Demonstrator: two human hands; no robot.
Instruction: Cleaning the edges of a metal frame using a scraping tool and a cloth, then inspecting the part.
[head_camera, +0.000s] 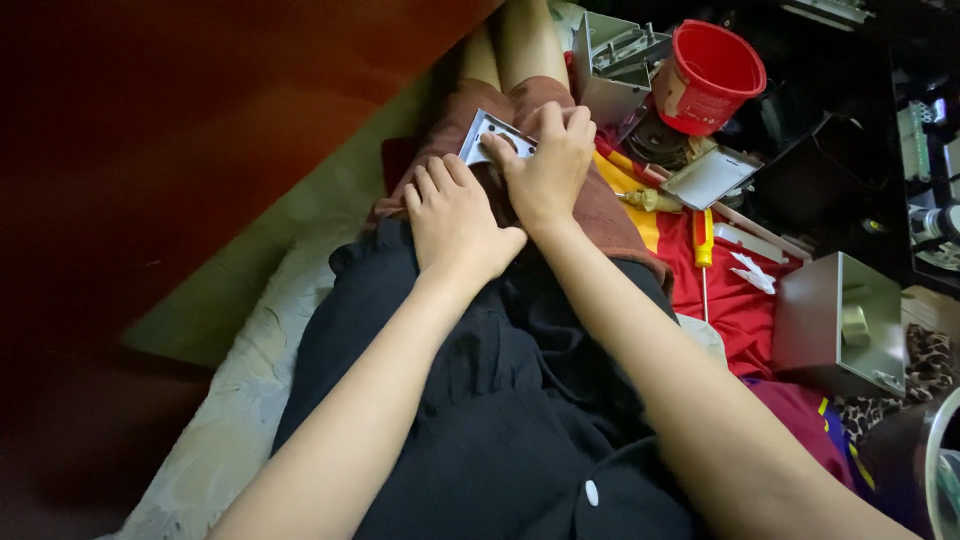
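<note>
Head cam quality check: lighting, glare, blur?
Head view: dim and uneven, left side and top right sunk in shadow; hands and metal plate lit and fairly sharp; mild glare on the red bucket; wide-angle tilt, edges soft.

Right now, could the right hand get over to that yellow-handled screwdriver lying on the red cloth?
Probably yes. The right hand rests on the small metal plate on the lap, and the screwdriver lies in the open on the red cloth to that side, with nothing on top of it. The hand would first have to let go of the plate.
</note>
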